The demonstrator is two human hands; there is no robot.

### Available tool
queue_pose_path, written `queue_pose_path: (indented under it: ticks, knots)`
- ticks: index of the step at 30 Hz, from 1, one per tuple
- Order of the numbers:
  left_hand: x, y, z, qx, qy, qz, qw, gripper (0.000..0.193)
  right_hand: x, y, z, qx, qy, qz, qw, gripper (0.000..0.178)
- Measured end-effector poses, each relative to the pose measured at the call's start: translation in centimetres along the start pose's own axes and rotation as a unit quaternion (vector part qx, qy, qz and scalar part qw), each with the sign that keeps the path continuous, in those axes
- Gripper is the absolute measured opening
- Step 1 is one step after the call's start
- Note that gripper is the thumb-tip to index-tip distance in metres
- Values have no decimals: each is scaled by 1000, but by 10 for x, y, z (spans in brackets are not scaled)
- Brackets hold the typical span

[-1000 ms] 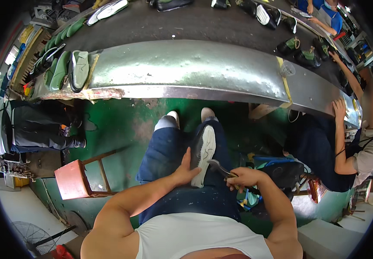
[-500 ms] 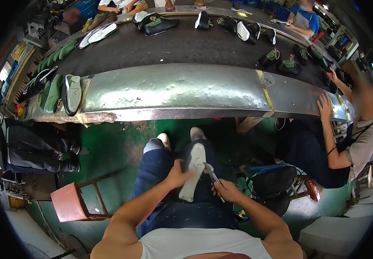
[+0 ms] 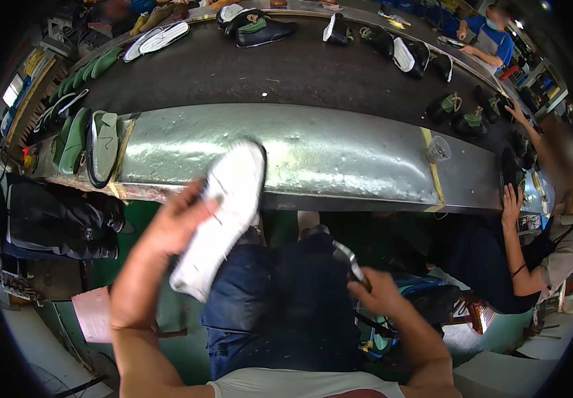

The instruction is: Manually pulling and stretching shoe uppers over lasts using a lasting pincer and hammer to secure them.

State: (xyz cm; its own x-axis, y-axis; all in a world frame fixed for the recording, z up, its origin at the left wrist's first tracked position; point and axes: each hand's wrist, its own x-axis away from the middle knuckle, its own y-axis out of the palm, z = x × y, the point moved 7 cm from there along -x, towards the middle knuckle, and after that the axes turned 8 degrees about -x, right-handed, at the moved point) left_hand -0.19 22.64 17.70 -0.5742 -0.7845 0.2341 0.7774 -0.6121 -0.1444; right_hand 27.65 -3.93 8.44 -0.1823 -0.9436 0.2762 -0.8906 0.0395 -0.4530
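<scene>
My left hand (image 3: pixel 181 219) grips a shoe (image 3: pixel 232 189) with a whitish underside and a dark rim. It is raised and tilted above my left thigh, its upper end in front of the metal ledge. The thumb lies across the pale side; the fingers are partly hidden behind. Over my right thigh, my right hand (image 3: pixel 379 292) is closed round a pair of metal pliers (image 3: pixel 347 257), the curved head pointing up and left, away from the shoe. Part of the pliers' handles is hidden in the palm.
A dented metal ledge (image 3: pixel 280 149) edges the dark belt (image 3: pixel 200 73) ahead. Green uppers (image 3: pixel 74 142) and a pale green shoe (image 3: pixel 104 146) stand at left; a clear cup (image 3: pixel 438 150) is at right. A seated co-worker's hand (image 3: pixel 512 205) rests nearby. A pink stool (image 3: pixel 92 315) stands lower left.
My left hand has lifted the shoe off my lap, up and to the left toward the ledge. My right hand has shifted right with the pliers, away from the shoe.
</scene>
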Motion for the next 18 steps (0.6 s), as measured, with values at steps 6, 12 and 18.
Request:
queue_pose_path:
  ticks: [6,12,18]
  knots:
    - [-142,-69,114,-616,213,160,741,70,-97,-70,-88,123,-133,107,978,29]
    - [-283,-116,110,-864,119,192,450,75,-169,-107,-117,200,-145,139,959,27]
    - [-357,-194,40,-906,180,192,331,73,-250,-150,-116,210,-104,175,956,32]
